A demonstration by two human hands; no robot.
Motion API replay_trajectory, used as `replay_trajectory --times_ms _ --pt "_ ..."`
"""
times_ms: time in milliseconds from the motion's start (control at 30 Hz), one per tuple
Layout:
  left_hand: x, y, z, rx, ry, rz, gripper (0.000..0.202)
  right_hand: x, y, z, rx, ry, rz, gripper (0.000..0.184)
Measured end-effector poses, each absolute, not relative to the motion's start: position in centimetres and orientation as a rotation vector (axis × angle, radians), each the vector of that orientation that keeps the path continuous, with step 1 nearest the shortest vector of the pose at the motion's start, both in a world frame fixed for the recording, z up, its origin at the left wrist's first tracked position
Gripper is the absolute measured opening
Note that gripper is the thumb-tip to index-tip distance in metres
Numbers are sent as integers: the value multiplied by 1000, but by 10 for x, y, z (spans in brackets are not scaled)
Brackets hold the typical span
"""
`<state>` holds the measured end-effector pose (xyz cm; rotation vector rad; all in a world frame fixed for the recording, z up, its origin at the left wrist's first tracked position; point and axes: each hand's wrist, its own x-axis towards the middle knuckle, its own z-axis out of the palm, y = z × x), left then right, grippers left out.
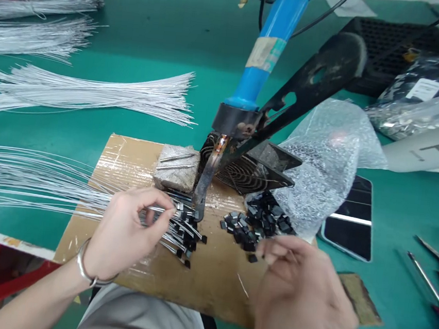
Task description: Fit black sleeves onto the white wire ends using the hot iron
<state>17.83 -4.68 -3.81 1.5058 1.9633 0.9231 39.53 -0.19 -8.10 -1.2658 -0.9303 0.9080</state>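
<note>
My left hand is closed in a pinch on a thin white wire. The wire's end, with a small metal connector, lies beside the bent tip of a blue-handled soldering iron. Below it, several wires with black end pieces rest in a cluster on the cardboard. My right hand, blurred, has its fingers drawn together at the near edge of a pile of small black pieces. Whatever is between those fingertips cannot be made out.
Wire bundles lie on the green table at left. Behind the iron tip stand a grey block with two thin rods and a black fan. A bubble-wrap bag, a phone and pliers are at right.
</note>
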Motion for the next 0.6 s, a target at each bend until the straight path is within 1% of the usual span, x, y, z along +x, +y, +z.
replay_trajectory --times_ms 33,67,133,200,267,333,367,433,533,567,600 --pt "175 -50 -37 1594 1973 921 12 408 1 -83 -1249 -847 959 37" --pt "172 -53 -35 1678 1981 928 13 420 4 -86 -1258 -784 1005 46" --pt "161 -54 -31 1826 2032 934 17 441 8 -94 -1320 -716 997 50" --pt "143 -47 -28 1969 2130 873 18 456 10 -103 -1331 -760 965 45" --pt "117 -28 -30 2114 2236 704 22 462 12 -113 -1317 -794 905 42" --pt "85 2 -37 2135 2348 527 25 462 14 -121 -1314 -810 876 40" --pt "69 18 -41 2125 2353 500 26 460 16 -124 -1316 -814 867 40" --pt "38 50 -49 2123 2334 507 25 456 19 -127 -1314 -829 839 41" --pt "6 81 -55 2100 2225 535 12 451 20 -125 -1285 -840 809 41" --pt "1 85 -55 2095 2161 548 12 449 20 -124 -1271 -838 805 41" --pt "-3 86 -53 2094 2081 563 18 448 19 -122 -1258 -833 805 43"
